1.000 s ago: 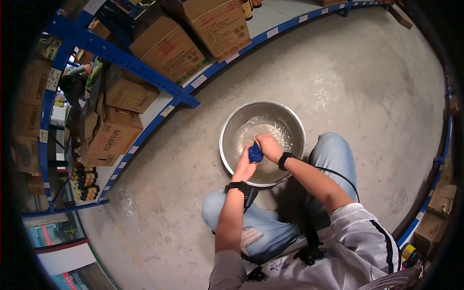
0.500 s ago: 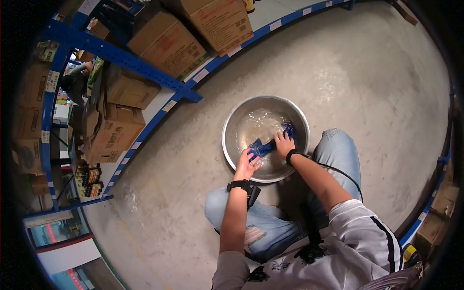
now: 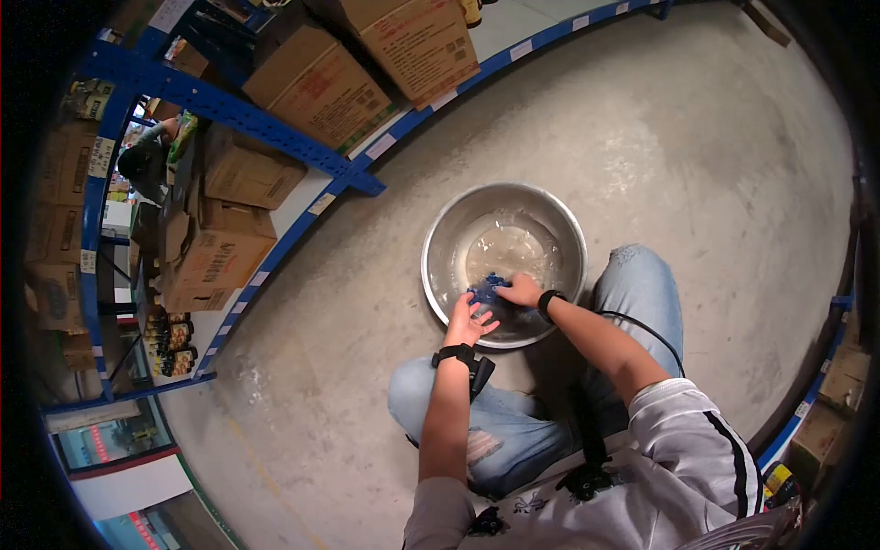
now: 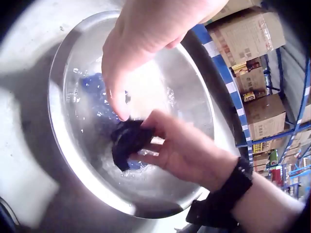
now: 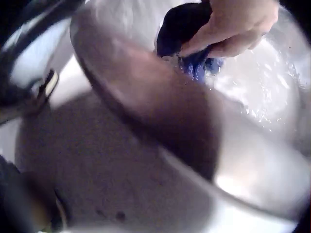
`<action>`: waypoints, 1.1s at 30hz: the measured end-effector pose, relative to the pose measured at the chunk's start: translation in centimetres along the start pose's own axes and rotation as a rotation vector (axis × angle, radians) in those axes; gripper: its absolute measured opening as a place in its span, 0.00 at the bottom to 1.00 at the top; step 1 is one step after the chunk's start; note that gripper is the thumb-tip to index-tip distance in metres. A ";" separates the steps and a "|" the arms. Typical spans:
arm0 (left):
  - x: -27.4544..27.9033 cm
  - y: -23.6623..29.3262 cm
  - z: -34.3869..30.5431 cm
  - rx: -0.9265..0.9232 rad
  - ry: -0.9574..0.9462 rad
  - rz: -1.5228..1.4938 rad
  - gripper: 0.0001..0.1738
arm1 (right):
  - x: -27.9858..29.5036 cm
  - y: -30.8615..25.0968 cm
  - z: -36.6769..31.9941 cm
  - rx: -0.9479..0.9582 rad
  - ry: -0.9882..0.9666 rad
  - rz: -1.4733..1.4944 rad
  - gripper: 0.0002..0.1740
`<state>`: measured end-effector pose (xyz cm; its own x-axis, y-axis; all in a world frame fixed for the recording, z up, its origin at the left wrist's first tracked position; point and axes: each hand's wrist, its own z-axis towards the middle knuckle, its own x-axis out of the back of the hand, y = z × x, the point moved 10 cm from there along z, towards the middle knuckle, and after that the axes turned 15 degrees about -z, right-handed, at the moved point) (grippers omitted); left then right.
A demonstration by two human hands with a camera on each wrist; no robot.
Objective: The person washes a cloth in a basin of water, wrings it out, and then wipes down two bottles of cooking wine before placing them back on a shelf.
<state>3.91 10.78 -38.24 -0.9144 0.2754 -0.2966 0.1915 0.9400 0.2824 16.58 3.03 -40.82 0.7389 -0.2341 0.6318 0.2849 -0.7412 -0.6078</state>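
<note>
Cloth (image 3: 488, 286), dark blue and bunched, sits just left of the right hand (image 3: 521, 291) and up against the left hand (image 3: 466, 321), with part of it trailing in the water (image 3: 518, 243). The right hand comes in knuckles up, its fingers bent round the bunch and pinching it. The left hand has its fingers spread, the tips just touching the cloth's near side. The right wrist view is badly smeared, so I cannot tell how many right-hand fingers are tucked behind the folds.

By my reading, the step in hand is working the cloth through the water, probably a rinse or a rub. The next move seems to call for a firm hold from the right hand while the left gathers the loose side, so that the folds can be squeezed or turned.

As for edges, the basin (image 3: 442, 243) has its near rim close under the left hand, so a low pull straight back risks a knock. Right of the right hand, the knee (image 3: 632, 275) and a cable (image 3: 642, 326) narrow the way out. Ahead of both hands lies the most room: open water up to the far wall.
</note>
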 end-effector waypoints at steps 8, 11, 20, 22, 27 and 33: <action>-2.4 -0.7 2.3 0.102 -0.578 -0.102 0.30 | 7.3 -14.6 -6.6 0.582 0.293 0.338 0.16; -3.3 0.5 3.1 -0.007 -0.660 -0.143 0.30 | 8.3 -16.0 -8.0 0.630 0.394 0.277 0.18; -5.7 -0.3 -0.7 -0.034 -0.464 -0.087 0.26 | 8.9 -14.4 -8.2 0.711 0.620 -0.020 0.12; -5.5 -0.5 -0.6 -0.053 -0.399 0.002 0.22 | 8.6 -13.0 -7.0 0.591 0.613 0.015 0.12; -4.9 -0.6 0.0 -0.130 -0.384 0.180 0.21 | 9.1 -8.9 -4.7 0.230 0.583 0.054 0.18; -1.0 -0.1 1.2 -0.131 -0.195 0.258 0.17 | 11.6 -2.1 -3.2 -0.085 0.535 -0.065 0.18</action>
<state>5.23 10.70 -39.07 -0.7540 0.5461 -0.3650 0.3491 0.8039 0.4816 22.59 -0.15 -30.64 0.3009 -0.4573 0.8368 0.2528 -0.8079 -0.5324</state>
